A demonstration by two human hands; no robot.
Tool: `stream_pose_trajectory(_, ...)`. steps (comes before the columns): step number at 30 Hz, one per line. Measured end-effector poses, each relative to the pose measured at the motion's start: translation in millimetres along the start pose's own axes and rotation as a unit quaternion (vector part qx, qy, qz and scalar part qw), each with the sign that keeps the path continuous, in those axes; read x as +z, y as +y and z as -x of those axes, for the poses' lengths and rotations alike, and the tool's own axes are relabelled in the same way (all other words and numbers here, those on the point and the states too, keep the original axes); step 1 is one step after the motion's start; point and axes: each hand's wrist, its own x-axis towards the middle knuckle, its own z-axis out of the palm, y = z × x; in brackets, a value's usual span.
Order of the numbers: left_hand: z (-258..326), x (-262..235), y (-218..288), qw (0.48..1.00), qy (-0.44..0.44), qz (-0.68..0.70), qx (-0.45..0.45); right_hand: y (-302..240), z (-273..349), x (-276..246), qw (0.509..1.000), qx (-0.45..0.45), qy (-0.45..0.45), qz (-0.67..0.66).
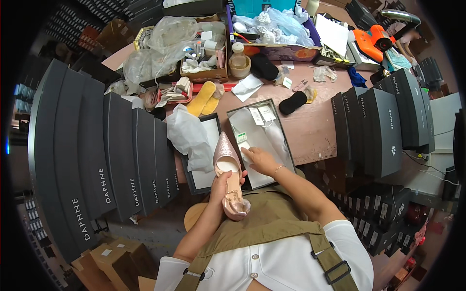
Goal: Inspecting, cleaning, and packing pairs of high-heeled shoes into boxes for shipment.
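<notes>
Gripping a glittery pink pointed shoe (230, 177), left hand (221, 183); right hand (259, 160) open on paper.

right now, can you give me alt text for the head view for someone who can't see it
Seen from above, a person's left hand holds a glittery pink pointed shoe while the right hand presses into white tissue paper in an open shoe box on a cluttered brown table. Rows of dark closed shoe boxes stand at both sides.

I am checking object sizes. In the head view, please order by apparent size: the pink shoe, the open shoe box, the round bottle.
1. Open shoe box
2. Pink shoe, though nearer the camera
3. Round bottle
</notes>
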Motion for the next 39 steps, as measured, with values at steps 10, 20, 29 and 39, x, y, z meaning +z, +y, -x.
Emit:
stream_pose_trajectory(10, -14.4, 34.1, 0.6, 0.998, -0.054, 0.009, 0.012, -77.0, 30.3, -116.1, 0.798, 0.171, -0.111, -0.566)
stream_pose_trajectory(20, -26.4, 61.7, -8.7, 0.997, 0.002, 0.002, 0.076, -78.5, 43.7, -75.4, 0.942, 0.045, 0.253, -0.214)
stream_pose_trajectory(29, -11.5, 37.2, -21.4, 0.998, -0.011, 0.007, 0.066, -88.6, 17.9, -77.1, 0.977, 0.075, 0.153, -0.126)
stream_pose_trajectory(39, -14.4, 45.6, -29.1, 0.999, -0.021, -0.024, -0.003, -54.1, -2.8, -82.3, 0.972, 0.001, 0.110, -0.207)
